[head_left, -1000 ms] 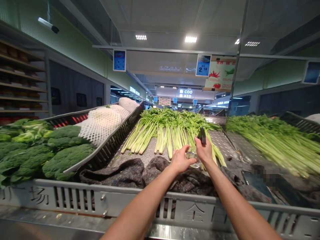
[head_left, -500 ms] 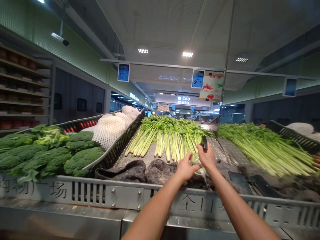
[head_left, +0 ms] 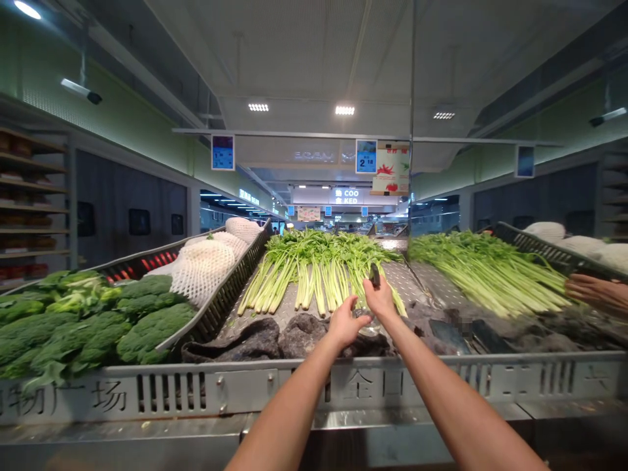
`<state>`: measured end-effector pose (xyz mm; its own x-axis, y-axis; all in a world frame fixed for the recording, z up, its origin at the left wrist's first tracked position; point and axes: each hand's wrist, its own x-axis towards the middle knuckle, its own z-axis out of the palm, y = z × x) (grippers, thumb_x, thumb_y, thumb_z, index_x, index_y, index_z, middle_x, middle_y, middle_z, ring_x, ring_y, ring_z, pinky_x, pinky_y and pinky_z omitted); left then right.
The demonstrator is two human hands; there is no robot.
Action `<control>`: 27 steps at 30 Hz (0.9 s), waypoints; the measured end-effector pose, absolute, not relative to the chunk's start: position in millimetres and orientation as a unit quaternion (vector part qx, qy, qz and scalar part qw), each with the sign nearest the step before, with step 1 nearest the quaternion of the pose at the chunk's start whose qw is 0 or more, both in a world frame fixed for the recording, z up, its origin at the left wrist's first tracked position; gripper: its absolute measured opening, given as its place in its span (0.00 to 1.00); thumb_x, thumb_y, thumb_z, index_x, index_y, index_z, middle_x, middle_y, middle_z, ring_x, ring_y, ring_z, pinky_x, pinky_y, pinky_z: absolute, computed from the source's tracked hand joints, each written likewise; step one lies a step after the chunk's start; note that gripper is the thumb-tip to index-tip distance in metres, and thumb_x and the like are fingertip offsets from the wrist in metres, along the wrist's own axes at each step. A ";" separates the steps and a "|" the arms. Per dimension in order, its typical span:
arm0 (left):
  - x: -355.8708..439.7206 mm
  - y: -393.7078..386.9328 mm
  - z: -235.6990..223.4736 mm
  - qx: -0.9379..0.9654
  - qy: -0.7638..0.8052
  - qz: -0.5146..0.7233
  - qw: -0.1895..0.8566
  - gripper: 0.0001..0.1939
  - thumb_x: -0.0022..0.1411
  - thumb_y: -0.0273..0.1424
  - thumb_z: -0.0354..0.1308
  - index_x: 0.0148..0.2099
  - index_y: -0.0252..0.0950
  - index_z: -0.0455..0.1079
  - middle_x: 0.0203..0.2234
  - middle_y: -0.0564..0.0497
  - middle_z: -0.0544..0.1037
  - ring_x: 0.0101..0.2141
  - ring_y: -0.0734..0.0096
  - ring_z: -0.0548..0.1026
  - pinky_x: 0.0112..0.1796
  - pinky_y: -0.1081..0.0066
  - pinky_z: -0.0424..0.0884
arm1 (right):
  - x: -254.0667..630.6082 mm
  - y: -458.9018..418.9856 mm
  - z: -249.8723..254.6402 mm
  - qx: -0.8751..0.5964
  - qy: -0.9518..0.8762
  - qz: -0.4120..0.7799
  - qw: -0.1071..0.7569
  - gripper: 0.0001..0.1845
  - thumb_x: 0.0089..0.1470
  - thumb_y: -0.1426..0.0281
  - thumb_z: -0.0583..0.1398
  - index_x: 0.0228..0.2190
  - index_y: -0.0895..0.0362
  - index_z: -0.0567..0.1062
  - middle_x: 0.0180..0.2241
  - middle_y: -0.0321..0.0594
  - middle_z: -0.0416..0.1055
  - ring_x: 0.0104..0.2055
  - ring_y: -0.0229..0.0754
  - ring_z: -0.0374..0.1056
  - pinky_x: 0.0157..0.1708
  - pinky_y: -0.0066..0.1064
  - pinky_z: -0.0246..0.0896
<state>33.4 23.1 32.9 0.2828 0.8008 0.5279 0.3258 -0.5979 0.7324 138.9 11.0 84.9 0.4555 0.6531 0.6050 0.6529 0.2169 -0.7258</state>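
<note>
A spread of celery (head_left: 314,268) lies on a textured metal tray (head_left: 289,307), leaves away from me and pale stalk ends towards me. My right hand (head_left: 381,297) is closed around a short black object (head_left: 375,275) at the right end of the stalks; its kind does not show. Just left of it and lower is my left hand (head_left: 347,325), thumb and finger curved around a clear, shiny thing (head_left: 369,320) between the two hands, which I cannot make out. Its other fingers are hidden. Crumpled dark cloth (head_left: 304,335) lies beneath the hands along the front.
Broccoli (head_left: 98,314) heaps up at the left, beside a slanted black crate (head_left: 220,288) with net-wrapped produce (head_left: 209,258). A slotted metal rail (head_left: 245,386) runs along the front. At the right a mirror (head_left: 471,209) reflects the celery and a hand (head_left: 596,291).
My view has turned slightly right, so the stand and both hands sit further left in the picture. The hands stay close together at the celery, the right one still holding the black object.
</note>
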 end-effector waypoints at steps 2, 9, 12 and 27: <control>36.0 21.0 29.3 0.759 0.374 0.470 0.252 0.31 0.41 0.36 0.59 0.50 0.36 0.57 0.44 0.47 0.67 0.45 0.65 0.65 0.46 0.68 0.59 | 141.0 8.8 82.5 -0.635 -0.513 -0.001 0.578 0.19 0.42 0.59 0.47 0.31 0.59 0.67 0.24 0.42 0.66 0.27 0.43 0.61 0.26 0.30 0.51; 36.5 13.8 25.0 0.754 0.368 0.475 0.265 0.32 0.41 0.35 0.59 0.50 0.37 0.56 0.46 0.48 0.66 0.46 0.65 0.64 0.47 0.68 0.59 | 139.8 -1.1 79.9 -0.626 -0.510 -0.004 0.590 0.20 0.43 0.60 0.47 0.34 0.59 0.67 0.28 0.44 0.67 0.30 0.45 0.62 0.28 0.31 0.52; 33.9 10.9 27.4 0.756 0.353 0.481 0.269 0.31 0.42 0.34 0.59 0.51 0.37 0.56 0.46 0.47 0.65 0.46 0.65 0.63 0.47 0.68 0.58 | 136.9 -4.6 81.0 -0.616 -0.506 0.000 0.604 0.20 0.42 0.60 0.48 0.33 0.59 0.67 0.27 0.43 0.67 0.29 0.44 0.62 0.28 0.31 0.53; 41.0 -2.8 38.5 0.747 0.291 0.500 0.328 0.28 0.43 0.28 0.58 0.49 0.33 0.58 0.46 0.45 0.65 0.46 0.66 0.63 0.48 0.66 0.57 | 143.7 -11.6 88.9 -0.628 -0.474 -0.026 0.616 0.17 0.41 0.61 0.49 0.30 0.58 0.67 0.25 0.41 0.67 0.27 0.43 0.62 0.27 0.30 0.52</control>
